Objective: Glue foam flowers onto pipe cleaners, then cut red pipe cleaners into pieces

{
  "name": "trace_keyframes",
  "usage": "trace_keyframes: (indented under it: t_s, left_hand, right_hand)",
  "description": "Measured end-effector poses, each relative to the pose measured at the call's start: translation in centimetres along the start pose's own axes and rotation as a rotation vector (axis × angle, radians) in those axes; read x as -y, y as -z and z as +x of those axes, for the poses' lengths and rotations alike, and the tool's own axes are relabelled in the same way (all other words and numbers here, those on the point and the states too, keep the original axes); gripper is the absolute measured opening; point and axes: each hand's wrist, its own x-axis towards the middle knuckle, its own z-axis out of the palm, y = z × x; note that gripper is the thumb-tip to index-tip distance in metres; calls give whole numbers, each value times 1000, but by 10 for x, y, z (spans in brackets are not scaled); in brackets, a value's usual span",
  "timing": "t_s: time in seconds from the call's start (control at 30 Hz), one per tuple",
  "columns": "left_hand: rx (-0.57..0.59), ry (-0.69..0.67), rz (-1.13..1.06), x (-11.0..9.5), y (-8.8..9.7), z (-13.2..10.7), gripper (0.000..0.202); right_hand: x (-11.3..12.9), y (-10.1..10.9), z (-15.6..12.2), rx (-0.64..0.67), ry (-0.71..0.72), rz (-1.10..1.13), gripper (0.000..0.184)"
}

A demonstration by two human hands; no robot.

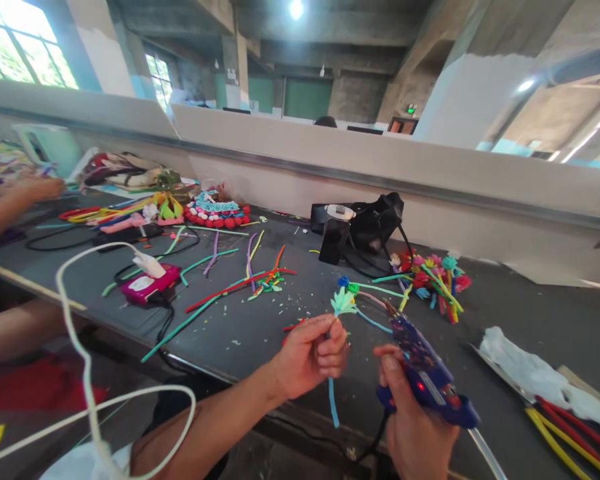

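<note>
My left hand [313, 353] pinches a pipe-cleaner flower [343, 302] with a pale green head, its blue stem hanging below the fist. In my right hand [415, 420] is a dark blue hot glue gun [425, 367], with a red light on its side and a clear glue stick out of its back. The gun's nozzle points up and left, near the flower but apart from it. Just behind lie a blue flower and a green flower [353, 289] on stems. A bunch of colourful pipe-cleaner flowers [437, 277] rests farther right.
Loose pipe cleaners [230, 293] and scraps lie left of centre. A magenta box [151, 283] with a white plug stands there; its white cable [80, 347] loops in front. A black bag [377, 223] sits against the partition. Another person's hand [37, 187] works at far left.
</note>
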Motion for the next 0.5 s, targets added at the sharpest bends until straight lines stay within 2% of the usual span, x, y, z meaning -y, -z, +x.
trace_keyframes:
  t_s: [0.27,0.4,0.5]
  left_hand:
    - [-11,31,-73,-2,4,-1,23]
    - [-21,37,-59,-1,5,0,23]
    - [-36,4,-19,-1,5,1,24]
  right_hand:
    - [1,4,3,4,-49,-65,39]
    - [6,5,2,30,-92,-216,45]
    - [12,3,-2,98,-22,-249,41]
